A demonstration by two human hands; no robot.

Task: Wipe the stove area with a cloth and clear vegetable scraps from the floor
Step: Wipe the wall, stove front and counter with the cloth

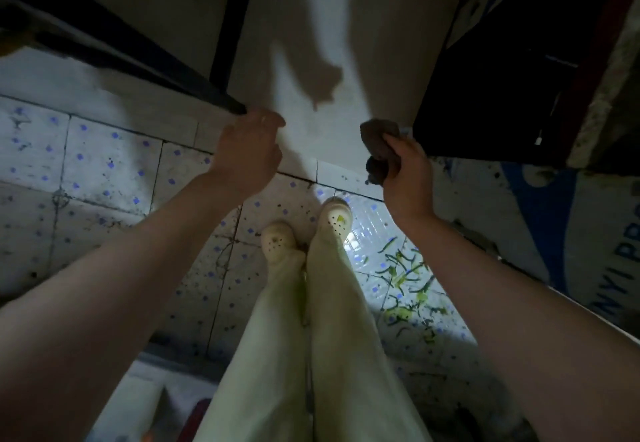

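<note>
**Cloth in your right hand, scraps on the floor below it**

Your right hand (405,171) sits right of centre in the frame, fingers curled round a dark brown cloth (379,145) that bunches out above and to the left of your knuckles. Your left hand (247,154) is level with it, left of centre, its back to the camera and its fingers bent inward. You cannot tell whether it holds anything. Its fingertips lie just beside the end of a dark frame (221,95) that runs in from the upper left. The vegetable scraps (405,282), green strips and peelings, lie scattered on the tiled floor (104,164) in the lower right. They are below your right hand and just beside your cream shoes (277,240).
</note>
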